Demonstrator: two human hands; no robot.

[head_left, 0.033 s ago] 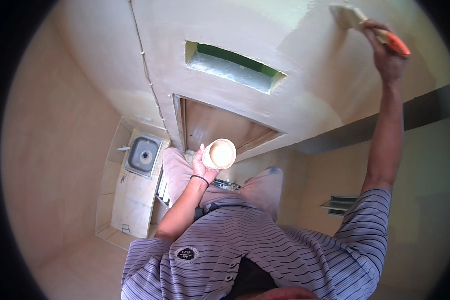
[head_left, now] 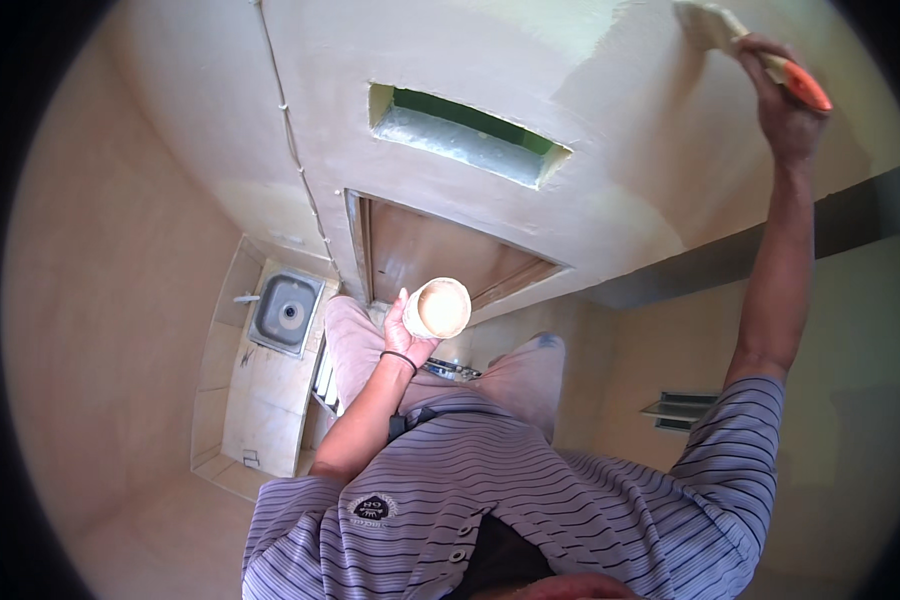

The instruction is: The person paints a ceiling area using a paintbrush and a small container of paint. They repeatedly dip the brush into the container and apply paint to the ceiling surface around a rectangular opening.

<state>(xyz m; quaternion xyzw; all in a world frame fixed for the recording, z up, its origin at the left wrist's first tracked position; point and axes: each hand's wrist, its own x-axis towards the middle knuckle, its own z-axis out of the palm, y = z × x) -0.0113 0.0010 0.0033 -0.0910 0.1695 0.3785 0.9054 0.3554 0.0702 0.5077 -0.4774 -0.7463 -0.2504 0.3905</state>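
Observation:
In front of my waist, my left hand (head_left: 408, 328) is wrapped round a small round tub of pale beige paint (head_left: 442, 308). High at the upper right, my right arm is stretched up to the wall (head_left: 610, 170). There my right hand (head_left: 792, 110) grips a wide paintbrush (head_left: 740, 35) with an orange-tipped handle. Its bristles lie against the wall, at the border of a darker, wet-looking patch and a paler yellowish area. The fingers of the right hand close round the handle.
A slot-shaped opening (head_left: 460, 140) cuts into the wall above a brown wooden door (head_left: 440, 240). A cable (head_left: 292, 140) runs down the wall beside it. To the left, a steel sink (head_left: 288, 310) is set in a tiled counter (head_left: 265, 410). A dark beam (head_left: 830, 225) spans the right.
My right hand and the paintbrush have shifted slightly to the right along the wall. The left hand and the tub have stayed in place.

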